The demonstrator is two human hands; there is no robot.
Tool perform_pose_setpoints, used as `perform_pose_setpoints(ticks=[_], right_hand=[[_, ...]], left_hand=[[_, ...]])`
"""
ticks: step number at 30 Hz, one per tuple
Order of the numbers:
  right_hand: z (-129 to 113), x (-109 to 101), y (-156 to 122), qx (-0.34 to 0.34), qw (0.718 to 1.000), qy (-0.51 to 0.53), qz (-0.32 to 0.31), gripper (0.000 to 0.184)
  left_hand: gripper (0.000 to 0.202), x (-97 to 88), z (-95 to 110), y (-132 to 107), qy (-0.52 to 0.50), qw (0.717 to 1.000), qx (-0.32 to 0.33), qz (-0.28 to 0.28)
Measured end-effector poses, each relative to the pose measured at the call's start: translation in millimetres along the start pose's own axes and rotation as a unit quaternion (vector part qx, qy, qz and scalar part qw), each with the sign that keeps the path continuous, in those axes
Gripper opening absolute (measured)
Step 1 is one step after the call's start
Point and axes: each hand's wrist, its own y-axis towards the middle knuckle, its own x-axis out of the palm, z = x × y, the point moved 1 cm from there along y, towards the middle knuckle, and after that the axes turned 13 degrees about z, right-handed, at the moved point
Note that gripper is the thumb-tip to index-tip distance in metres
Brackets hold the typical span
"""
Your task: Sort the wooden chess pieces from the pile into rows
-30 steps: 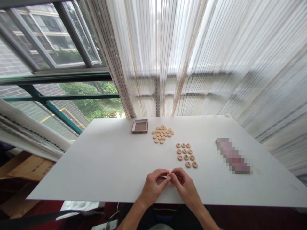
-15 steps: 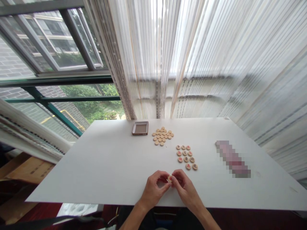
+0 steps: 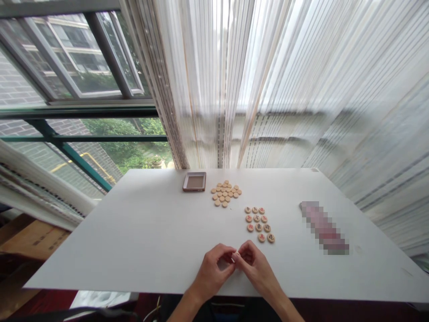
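Observation:
My left hand and my right hand meet over the near edge of the white table. Both pinch one small round wooden chess piece between their fingertips. Its face is turned edge-on, so its mark does not show. Just beyond my right hand lies a group of several face-up pieces with red and black characters. Farther back sits a cluster of blank face-down pieces.
A small brown-rimmed box lies at the back of the table beside the blank pieces. A blurred pinkish strip lies on the right side. Striped curtains hang behind; a window opens at the left.
The piece between my fingers has turned, so its red mark no longer faces me. The view has tipped slightly, shifting the table and hands lower in the picture.

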Motion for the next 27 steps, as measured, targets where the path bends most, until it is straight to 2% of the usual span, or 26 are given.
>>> perform_pose_setpoints(ticks=[7, 11, 27], right_hand=[[0, 1, -1, 0.003, 0.999, -0.047, 0.027, 0.034], [0, 2, -4, -0.015, 0.997, -0.063, 0.037, 0.035], [-9, -4, -6, -0.045, 0.998, -0.038, -0.020, 0.029]], left_hand=[[0.012, 0.4, 1, -1, 0.023, 1.000, -0.006, 0.000], [0.016, 0.2, 1, -1, 0.015, 1.000, -0.009, -0.007], [0.017, -1.0, 1, -1, 0.018, 0.999, -0.019, -0.018]])
